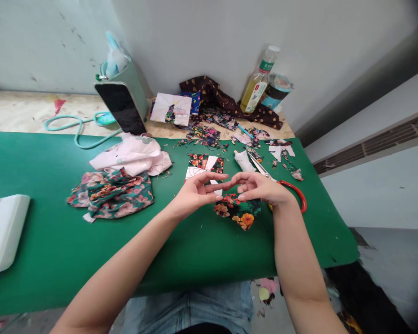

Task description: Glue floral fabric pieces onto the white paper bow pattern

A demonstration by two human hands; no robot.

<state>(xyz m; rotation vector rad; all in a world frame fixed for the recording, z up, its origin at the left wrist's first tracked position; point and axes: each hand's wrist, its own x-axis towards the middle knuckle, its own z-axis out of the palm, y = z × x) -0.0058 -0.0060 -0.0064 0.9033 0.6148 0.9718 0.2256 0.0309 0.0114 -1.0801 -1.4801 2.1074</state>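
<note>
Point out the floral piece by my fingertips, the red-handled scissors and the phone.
Floral piece (239,212): head view, on the printed cloth near its middle.
Red-handled scissors (289,184): head view, on the red handle.
Phone (121,106): head view, on the dark screen.

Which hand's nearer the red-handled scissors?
Right. The right hand is just beside the red-handled scissors, its wrist overlapping part of them in view; contact is unclear. The left hand is farther off to their left, beyond the right hand.

The fabric piece (243,218) is between cloth pile (120,192) and scissors (288,184).
</note>
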